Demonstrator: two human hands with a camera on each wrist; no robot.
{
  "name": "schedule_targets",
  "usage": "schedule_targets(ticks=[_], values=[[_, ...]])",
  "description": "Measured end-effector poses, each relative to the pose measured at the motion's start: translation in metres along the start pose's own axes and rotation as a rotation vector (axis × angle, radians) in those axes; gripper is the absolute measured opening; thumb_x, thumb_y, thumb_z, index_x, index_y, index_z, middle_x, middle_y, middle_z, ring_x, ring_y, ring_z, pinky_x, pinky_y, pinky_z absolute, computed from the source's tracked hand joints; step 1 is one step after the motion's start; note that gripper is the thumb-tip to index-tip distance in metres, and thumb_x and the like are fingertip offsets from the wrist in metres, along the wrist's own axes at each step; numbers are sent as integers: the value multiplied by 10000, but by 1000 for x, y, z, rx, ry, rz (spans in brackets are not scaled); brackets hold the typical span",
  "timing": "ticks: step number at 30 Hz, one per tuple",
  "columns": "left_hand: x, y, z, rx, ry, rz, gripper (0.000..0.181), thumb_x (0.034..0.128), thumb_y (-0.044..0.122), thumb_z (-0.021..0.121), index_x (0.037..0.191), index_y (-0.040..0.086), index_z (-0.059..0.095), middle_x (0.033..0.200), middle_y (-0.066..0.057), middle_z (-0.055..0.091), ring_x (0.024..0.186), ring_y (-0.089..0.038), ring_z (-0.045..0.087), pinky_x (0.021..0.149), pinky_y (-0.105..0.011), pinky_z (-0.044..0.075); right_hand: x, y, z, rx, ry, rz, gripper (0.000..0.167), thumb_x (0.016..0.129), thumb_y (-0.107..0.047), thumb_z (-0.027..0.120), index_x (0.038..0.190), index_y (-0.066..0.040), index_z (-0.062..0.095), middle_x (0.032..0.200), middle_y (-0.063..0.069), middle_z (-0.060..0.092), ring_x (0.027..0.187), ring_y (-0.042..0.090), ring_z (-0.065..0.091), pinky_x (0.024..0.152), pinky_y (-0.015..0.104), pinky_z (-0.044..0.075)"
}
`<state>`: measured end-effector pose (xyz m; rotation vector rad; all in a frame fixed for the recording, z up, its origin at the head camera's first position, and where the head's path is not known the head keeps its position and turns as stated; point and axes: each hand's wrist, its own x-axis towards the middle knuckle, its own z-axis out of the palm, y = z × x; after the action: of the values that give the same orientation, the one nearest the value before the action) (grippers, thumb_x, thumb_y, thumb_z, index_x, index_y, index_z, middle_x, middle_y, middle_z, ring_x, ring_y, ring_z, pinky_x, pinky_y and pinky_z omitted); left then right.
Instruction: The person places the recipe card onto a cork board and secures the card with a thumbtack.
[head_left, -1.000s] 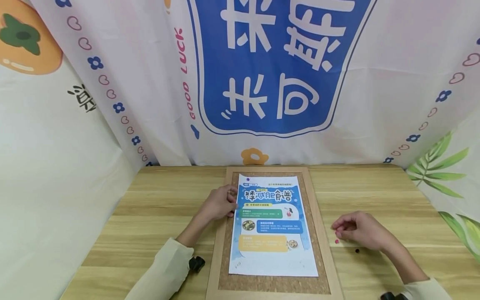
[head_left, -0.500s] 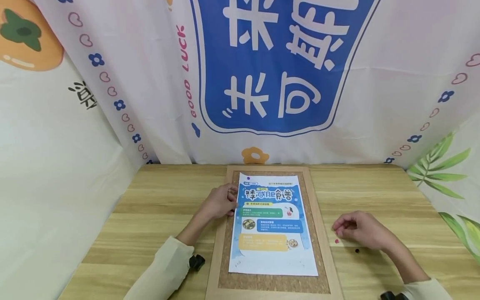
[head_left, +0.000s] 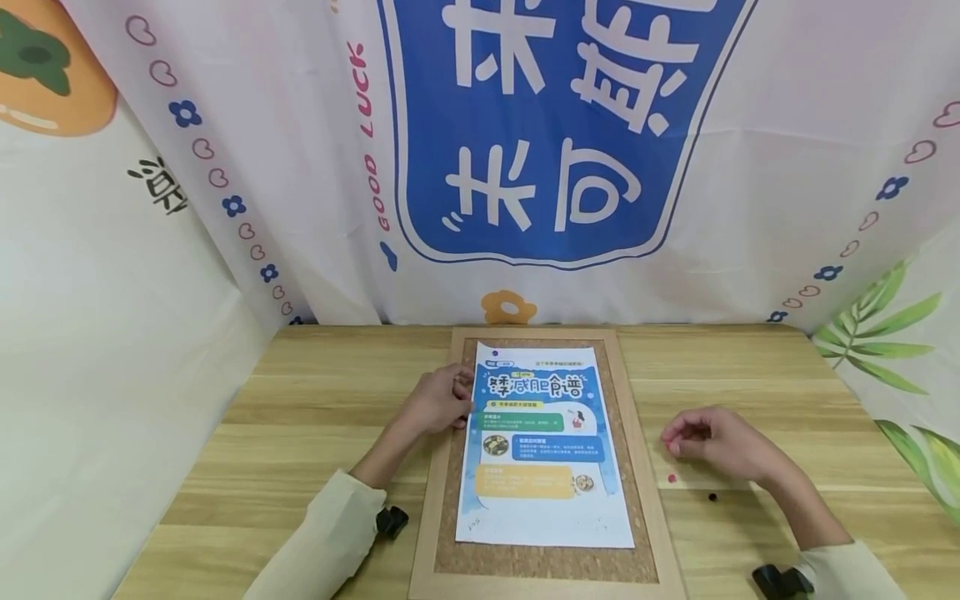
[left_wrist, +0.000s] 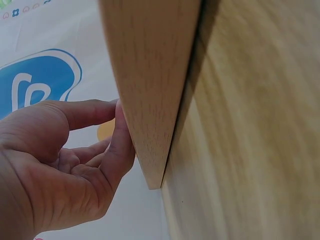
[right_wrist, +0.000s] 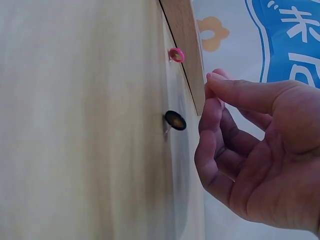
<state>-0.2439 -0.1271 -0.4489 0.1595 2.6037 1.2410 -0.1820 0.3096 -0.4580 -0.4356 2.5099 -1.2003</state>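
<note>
A printed paper poster (head_left: 543,525) lies on a wood-framed cork board (head_left: 551,568). A purple thumbtack (head_left: 495,353) sits at its upper left corner. My left hand (head_left: 444,400) rests at the board's left side, fingers loosely bent and touching the wooden frame (left_wrist: 150,90) by the paper's edge. To the right of the board, my right hand (head_left: 720,442) is just above the table, thumb and forefinger pinched together. A bit of pink from a thumbtack (right_wrist: 209,75) shows at their tips, mostly hidden. Below that hand stand a pink thumbtack (right_wrist: 176,55) and a black thumbtack (right_wrist: 175,120).
The board lies on a wood-grain table (head_left: 315,408). Behind the table hangs a printed curtain (head_left: 330,275) with a large blue emblem. Dark wrist cameras, such as the left wrist camera (head_left: 392,522), sit at both cuffs.
My right hand has risen slightly from the table, and pink now shows at its fingertips. The left hand stays at the board's edge. The head view has tilted a little.
</note>
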Motion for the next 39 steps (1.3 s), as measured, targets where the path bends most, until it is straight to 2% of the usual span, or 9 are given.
schedule_targets(ticks=[7, 18, 39], values=[[1, 1, -2, 4, 2, 1, 463, 962, -28, 736, 1404, -16, 599, 999, -149, 723, 673, -181, 702, 589, -272, 621, 6, -4, -4, 5, 9, -11, 150, 989, -111, 734, 1102, -17, 760, 1028, 99, 750, 894, 85, 658, 793, 225, 586], [3, 3, -2, 1, -8, 5, 465, 966, -36, 728, 1411, -24, 594, 996, -150, 726, 681, -181, 705, 599, -280, 628, 17, -12, -2, -39, 37, 17, 129, 1002, -131, 738, 1100, -53, 770, 991, 57, 728, 877, 135, 624, 765, 231, 540], [0, 0, -2, 12, -4, -3, 446, 964, -24, 740, 1388, -16, 604, 979, -139, 716, 683, -182, 699, 587, -269, 621, 38, -21, 4, -9, 57, 10, 133, 1010, -112, 724, 1115, -44, 770, 1034, 81, 735, 937, 204, 615, 789, 240, 530]])
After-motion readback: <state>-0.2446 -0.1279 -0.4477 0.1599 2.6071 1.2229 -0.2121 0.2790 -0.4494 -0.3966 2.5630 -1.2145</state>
